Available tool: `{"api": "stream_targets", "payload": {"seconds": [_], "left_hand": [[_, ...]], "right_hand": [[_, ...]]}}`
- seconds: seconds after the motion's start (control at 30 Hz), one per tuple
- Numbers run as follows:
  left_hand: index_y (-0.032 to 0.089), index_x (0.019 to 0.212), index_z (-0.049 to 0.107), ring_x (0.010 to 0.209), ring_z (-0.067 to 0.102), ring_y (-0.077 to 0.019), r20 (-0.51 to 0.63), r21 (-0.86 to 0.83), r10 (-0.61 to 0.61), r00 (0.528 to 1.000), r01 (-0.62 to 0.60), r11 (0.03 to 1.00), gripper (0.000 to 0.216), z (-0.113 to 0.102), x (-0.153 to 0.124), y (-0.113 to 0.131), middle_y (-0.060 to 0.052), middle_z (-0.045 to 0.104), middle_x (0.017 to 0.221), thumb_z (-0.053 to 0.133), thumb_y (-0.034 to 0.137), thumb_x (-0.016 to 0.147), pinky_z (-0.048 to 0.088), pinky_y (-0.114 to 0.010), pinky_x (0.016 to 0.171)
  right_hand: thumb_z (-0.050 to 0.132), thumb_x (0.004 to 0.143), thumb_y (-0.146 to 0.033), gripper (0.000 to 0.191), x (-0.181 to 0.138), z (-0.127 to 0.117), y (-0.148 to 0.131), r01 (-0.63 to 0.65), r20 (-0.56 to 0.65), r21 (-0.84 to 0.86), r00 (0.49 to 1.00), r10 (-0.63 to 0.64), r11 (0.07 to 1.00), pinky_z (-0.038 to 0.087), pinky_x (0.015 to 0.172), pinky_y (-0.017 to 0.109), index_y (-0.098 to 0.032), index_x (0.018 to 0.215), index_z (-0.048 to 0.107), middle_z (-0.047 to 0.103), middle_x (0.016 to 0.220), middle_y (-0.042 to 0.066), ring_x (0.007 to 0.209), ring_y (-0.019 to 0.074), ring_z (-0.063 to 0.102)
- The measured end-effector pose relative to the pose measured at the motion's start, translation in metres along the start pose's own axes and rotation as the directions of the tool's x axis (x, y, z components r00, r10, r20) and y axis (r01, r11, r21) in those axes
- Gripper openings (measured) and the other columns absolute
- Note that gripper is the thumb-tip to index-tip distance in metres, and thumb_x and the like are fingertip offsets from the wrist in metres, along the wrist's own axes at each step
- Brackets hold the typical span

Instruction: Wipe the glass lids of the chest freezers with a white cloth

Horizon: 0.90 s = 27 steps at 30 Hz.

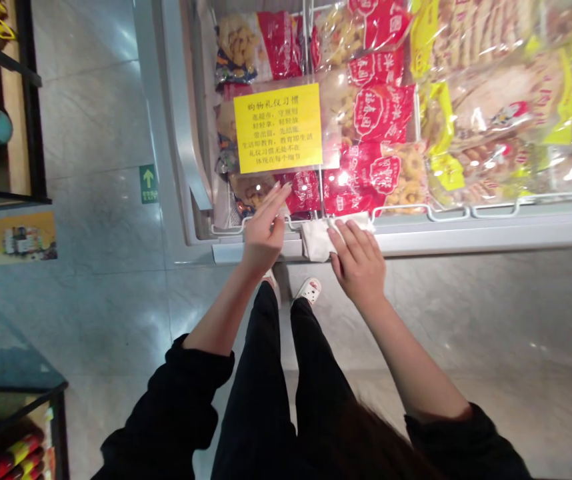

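My right hand presses a folded white cloth against the front rim of a chest freezer. The fingers lie over the cloth's right part, and the thumb is at its lower edge. To the left, my left hand rests at the same rim with fingers stretched out together, pointing up and right. Nothing shows in it. Just beyond both hands, bagged frozen food with red labels lies in white wire baskets. A yellow sign with Chinese text is on the freezer's glass.
Bags with yellow edges fill the freezer's right side. A grey curved handle runs along its left. Dark-framed shelves with goods stand at the far left. A green exit marker is on the tiled floor.
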<state>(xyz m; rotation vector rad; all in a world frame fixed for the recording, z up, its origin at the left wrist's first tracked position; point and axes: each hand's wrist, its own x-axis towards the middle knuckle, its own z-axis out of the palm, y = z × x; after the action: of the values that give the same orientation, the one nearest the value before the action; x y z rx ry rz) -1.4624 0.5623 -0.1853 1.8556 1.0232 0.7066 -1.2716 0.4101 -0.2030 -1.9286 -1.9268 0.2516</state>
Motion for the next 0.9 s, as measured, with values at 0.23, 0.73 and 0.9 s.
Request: {"api": "stream_targets", "payload": {"seconds": [0.23, 0.73, 0.9], "left_hand": [[0.03, 0.155, 0.059, 0.157, 0.049, -0.0244, 0.042, -0.086, -0.019, 0.999, 0.023, 0.996, 0.052, 0.057, 0.021, 0.022, -0.003, 0.061, 0.161, 0.034, 0.022, 0.11, 0.032, -0.056, 0.136], [0.022, 0.163, 0.048, 0.162, 0.041, -0.0228, 0.17, 0.277, 0.095, 0.981, -0.14, 0.951, 0.058, 0.081, 0.019, 0.034, -0.008, 0.051, 0.17, 0.038, 0.02, 0.106, 0.032, -0.049, 0.136], [0.019, 0.163, 0.049, 0.162, 0.04, -0.0233, 0.215, 0.34, 0.094, 0.972, -0.165, 0.926, 0.056, 0.08, 0.019, 0.035, -0.01, 0.051, 0.17, 0.039, 0.025, 0.108, 0.031, -0.049, 0.136]], "right_hand": [[0.049, 0.111, -0.027, 0.047, 0.003, 0.009, -0.019, -0.027, -0.104, -0.056, 0.994, 0.021, 0.998, 0.038, 0.129, 0.048, -0.019, 0.156, 0.058, 0.064, 0.158, 0.013, 0.154, 0.0263, 0.052], [0.048, 0.109, -0.027, 0.048, -0.025, -0.003, 0.034, -0.119, -0.234, -0.036, 0.966, 0.108, 0.992, 0.038, 0.128, 0.047, -0.022, 0.155, 0.061, 0.069, 0.151, 0.012, 0.152, 0.0258, 0.055], [0.053, 0.109, -0.027, 0.044, -0.025, -0.018, 0.048, 0.074, -0.128, -0.039, 0.989, -0.078, 0.997, 0.04, 0.127, 0.04, -0.022, 0.152, 0.063, 0.068, 0.153, 0.009, 0.151, 0.0224, 0.056]]}}
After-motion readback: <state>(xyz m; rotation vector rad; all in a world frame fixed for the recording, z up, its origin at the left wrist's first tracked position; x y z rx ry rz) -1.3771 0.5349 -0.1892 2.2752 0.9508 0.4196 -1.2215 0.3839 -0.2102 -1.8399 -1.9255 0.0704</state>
